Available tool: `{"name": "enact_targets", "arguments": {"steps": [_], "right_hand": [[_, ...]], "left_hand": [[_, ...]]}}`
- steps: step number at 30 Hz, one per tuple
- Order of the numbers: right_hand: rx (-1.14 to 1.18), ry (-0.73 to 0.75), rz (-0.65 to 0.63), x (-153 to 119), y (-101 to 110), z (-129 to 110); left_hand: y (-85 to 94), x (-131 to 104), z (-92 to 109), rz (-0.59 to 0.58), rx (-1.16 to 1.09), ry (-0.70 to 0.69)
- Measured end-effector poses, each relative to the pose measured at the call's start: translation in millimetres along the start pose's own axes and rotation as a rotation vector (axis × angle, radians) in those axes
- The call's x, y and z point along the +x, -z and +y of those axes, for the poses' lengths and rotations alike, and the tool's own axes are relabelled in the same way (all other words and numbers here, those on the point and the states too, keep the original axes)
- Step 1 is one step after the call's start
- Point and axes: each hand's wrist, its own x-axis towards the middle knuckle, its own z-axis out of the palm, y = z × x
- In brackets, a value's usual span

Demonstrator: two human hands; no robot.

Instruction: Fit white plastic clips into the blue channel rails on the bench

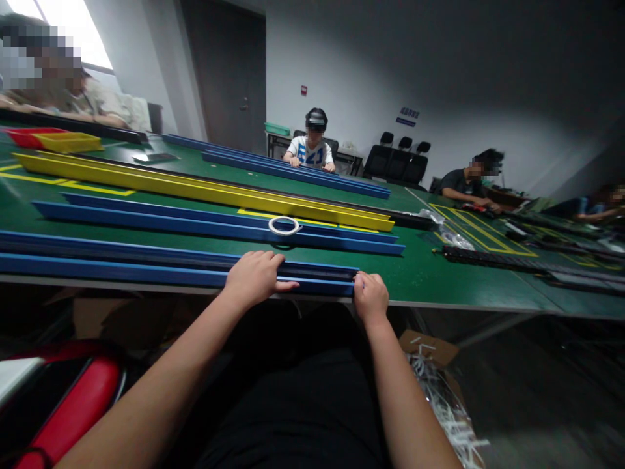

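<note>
A long blue channel-shaped rail (146, 270) lies along the near table edge, its left end outside the view. My left hand (254, 279) wraps over it near its right part, thumb stretched along the front face. At the right end of the rail, my right hand (372, 296) is closed, its fingertips curled against that end. Any small thing inside those fingers is hidden. Just beyond lies another blue rail (195, 223), with a roll of white tape (284, 226) resting on it.
A yellow rail (205, 192) and further blue rails (293, 170) lie across the green table (415, 280). Red and yellow trays (68, 141) stand far left. Dark strips (488, 258) lie right. Below is a carton of white scraps (439, 391). Several people sit around.
</note>
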Motion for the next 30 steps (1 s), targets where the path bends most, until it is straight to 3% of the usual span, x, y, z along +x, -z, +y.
{"name": "enact_targets", "arguments": {"steps": [30], "right_hand": [[0.009,0.037,-0.030,0.2,0.7,2.6]], "left_hand": [[0.8,0.7,1.1,-0.010,-0.013,0.012]]}}
